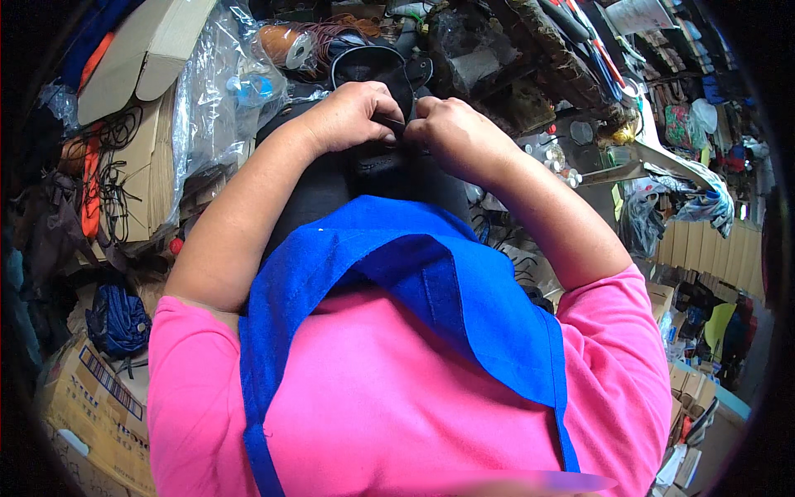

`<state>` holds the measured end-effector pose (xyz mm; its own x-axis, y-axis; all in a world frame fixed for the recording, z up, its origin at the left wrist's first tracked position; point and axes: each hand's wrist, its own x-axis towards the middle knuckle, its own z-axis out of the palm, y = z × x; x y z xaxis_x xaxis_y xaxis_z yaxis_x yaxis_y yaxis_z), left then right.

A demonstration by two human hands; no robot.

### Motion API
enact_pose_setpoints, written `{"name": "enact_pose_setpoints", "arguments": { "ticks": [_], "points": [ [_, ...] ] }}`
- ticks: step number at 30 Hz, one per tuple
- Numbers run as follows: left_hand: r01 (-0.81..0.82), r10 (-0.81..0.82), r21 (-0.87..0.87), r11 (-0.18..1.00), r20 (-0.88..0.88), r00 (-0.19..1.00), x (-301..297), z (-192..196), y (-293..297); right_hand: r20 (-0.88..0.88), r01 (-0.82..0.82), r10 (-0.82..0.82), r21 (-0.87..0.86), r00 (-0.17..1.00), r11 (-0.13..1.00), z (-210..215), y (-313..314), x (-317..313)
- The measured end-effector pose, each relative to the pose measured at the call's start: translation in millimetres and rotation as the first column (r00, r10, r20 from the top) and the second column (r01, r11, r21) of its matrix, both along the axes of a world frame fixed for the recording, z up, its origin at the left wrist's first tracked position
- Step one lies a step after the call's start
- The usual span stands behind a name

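Note:
Between my hands is a black leather-like piece with a rounded open top and a pale line along its rim. It looks like a shoe or boot, but my hands and the dark clothing around it hide much of its shape. My left hand is closed, pinching a thin black edge between thumb and fingers. Close beside it, my right hand is also closed, its fingertips meeting the same black material. Whether a small tool is in the right fingers cannot be made out.
Beyond my hands lie an orange thread spool and clear plastic bags. Cardboard stands at left, above a carton. To the right are small bottles and a wooden-edged strap. A blue apron covers my lap.

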<state>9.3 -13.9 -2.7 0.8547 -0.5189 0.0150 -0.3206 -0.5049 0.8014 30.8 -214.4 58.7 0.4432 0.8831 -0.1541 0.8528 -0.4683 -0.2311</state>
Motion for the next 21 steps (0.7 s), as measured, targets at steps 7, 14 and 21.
{"name": "enact_pose_setpoints", "arguments": {
  "ticks": [7,14,21],
  "points": [
    [0.050,-0.053,-0.025,0.998,-0.134,0.990,-1.7,4.5,2.8,-0.117,0.092,-0.082,0.083,0.990,0.992,-2.9,-16.4,-1.7],
    [0.087,-0.099,-0.062,0.994,-0.231,0.968,-1.3,9.1,4.2,-0.003,0.051,-0.051,0.191,0.999,0.980,-11.1,-20.7,-10.2],
    [0.151,-0.158,-0.048,0.987,-0.219,0.963,0.6,11.3,5.8,0.041,0.016,-0.024,0.181,0.999,0.983,-7.9,-17.7,-11.9]
  ]
}}
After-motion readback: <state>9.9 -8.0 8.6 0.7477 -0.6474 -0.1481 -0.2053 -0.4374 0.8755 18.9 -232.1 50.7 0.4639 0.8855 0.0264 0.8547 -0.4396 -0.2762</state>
